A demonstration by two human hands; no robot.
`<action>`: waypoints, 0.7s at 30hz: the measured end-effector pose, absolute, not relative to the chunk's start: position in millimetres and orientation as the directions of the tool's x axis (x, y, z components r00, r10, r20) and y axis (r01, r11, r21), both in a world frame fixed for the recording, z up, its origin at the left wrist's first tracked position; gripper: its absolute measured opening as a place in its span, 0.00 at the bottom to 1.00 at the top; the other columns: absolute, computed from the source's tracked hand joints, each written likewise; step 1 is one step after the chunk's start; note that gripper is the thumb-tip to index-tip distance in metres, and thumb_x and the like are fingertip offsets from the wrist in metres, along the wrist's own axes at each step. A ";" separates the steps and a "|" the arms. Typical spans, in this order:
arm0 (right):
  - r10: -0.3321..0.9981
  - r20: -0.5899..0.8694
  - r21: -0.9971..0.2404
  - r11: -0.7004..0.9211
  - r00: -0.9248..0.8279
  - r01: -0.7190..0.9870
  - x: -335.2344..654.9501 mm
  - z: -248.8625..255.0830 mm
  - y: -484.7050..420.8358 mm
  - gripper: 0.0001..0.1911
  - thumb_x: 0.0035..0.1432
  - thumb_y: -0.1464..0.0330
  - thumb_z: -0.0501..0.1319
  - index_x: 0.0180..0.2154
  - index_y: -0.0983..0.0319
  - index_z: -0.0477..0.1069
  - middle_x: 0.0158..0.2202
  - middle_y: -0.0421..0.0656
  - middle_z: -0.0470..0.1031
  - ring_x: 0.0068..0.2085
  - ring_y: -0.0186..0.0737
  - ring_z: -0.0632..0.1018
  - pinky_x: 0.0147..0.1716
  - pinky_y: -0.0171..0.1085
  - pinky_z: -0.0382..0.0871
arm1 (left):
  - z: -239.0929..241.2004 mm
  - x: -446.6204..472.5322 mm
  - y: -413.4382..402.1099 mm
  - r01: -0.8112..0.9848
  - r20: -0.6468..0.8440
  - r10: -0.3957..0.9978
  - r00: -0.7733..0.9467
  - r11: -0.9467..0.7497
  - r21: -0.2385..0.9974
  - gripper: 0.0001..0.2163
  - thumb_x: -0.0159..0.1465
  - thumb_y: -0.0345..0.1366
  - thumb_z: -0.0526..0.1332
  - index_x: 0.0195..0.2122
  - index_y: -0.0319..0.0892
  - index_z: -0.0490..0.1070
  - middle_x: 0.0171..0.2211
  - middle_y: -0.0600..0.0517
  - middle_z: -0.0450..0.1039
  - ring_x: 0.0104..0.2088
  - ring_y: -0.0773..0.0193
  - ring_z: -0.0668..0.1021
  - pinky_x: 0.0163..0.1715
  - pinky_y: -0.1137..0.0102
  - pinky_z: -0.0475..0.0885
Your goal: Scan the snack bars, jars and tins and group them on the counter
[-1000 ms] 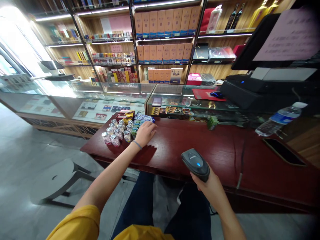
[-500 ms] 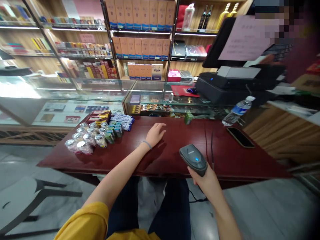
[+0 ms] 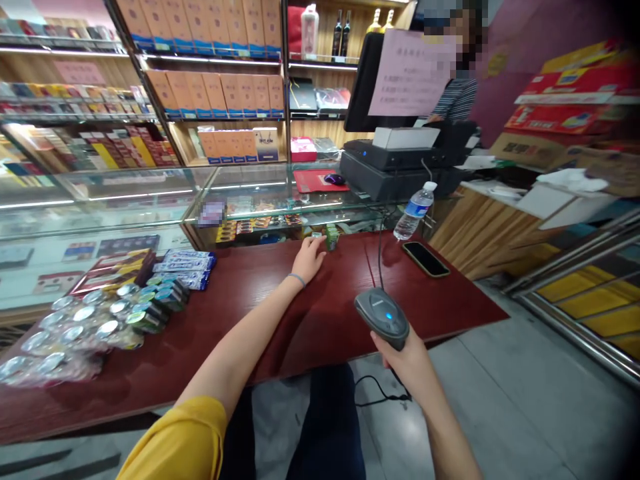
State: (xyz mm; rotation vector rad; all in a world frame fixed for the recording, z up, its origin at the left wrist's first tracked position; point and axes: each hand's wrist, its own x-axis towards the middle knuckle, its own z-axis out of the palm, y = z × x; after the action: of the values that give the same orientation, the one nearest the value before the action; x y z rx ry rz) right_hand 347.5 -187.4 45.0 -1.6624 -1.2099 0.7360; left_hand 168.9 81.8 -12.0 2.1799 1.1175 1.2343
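My left hand [image 3: 309, 259] is stretched over the dark red table [image 3: 245, 300], its fingers apart and nothing plainly gripped. Just beyond its fingertips stands a small green pack [image 3: 332, 237], close to the table's far edge. I cannot tell whether the fingers touch it. In my right hand [image 3: 403, 353] is a dark grey barcode scanner [image 3: 383, 315] with a blue light, held above the near side of the table. At the left lie rows of clear jars with silver lids [image 3: 75, 333], small green packs [image 3: 160, 297], blue-and-white packets [image 3: 186, 267] and brown-and-yellow packs [image 3: 117, 270].
A water bottle [image 3: 415, 212] and a phone [image 3: 426, 258] are on the table's right part. Behind it is a glass display counter [image 3: 240, 190] bearing a monitor [image 3: 361, 83]. A person in a striped top [image 3: 456, 97] stands behind the monitor. A black cable [image 3: 380, 253] crosses the table.
My left hand has reached forward across the table, close to the lone green pack. The view has turned to the right; the scanner stays in my right hand.
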 end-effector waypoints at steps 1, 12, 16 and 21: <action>0.937 0.052 -0.913 -0.095 0.345 0.397 351.3 42.5 -185.7 0.22 0.54 0.57 0.66 0.47 0.62 0.72 0.16 0.35 0.72 0.15 0.39 0.71 0.18 0.35 0.66 | -13.4 174.8 88.6 0.463 0.529 0.794 0.298 -0.605 0.648 0.25 0.64 0.27 0.61 0.63 0.46 0.66 0.54 0.44 0.64 0.52 0.56 0.75 0.58 0.57 0.72; 0.947 0.072 -0.906 -0.070 0.314 0.417 366.9 24.0 -170.7 0.17 0.54 0.58 0.65 0.43 0.60 0.72 0.21 0.40 0.77 0.22 0.44 0.79 0.18 0.34 0.66 | -28.1 205.6 130.6 0.553 0.558 0.754 0.347 -0.645 0.527 0.25 0.65 0.29 0.63 0.64 0.45 0.68 0.58 0.42 0.58 0.50 0.57 0.74 0.59 0.55 0.70; 0.946 0.058 -0.911 -0.080 0.318 0.405 366.3 22.2 -168.5 0.17 0.55 0.58 0.65 0.43 0.59 0.71 0.20 0.38 0.76 0.21 0.43 0.78 0.17 0.34 0.65 | -29.0 205.1 125.6 0.527 0.616 0.720 0.321 -0.676 0.515 0.19 0.64 0.29 0.65 0.57 0.44 0.73 0.56 0.43 0.61 0.50 0.58 0.74 0.59 0.59 0.71; 0.953 0.073 -0.906 -0.059 0.293 0.419 365.6 23.1 -169.3 0.15 0.55 0.58 0.65 0.40 0.59 0.70 0.19 0.37 0.74 0.21 0.43 0.78 0.19 0.35 0.66 | -21.2 203.7 116.5 0.504 0.596 0.726 0.343 -0.678 0.535 0.12 0.64 0.27 0.64 0.48 0.43 0.72 0.49 0.46 0.69 0.50 0.58 0.75 0.55 0.62 0.72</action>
State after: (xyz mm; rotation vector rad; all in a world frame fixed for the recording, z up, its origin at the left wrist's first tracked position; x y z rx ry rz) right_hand 365.6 -169.3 23.1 -1.6426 -1.2744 0.7310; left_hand 203.7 116.5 -21.2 2.3524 1.1048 1.2465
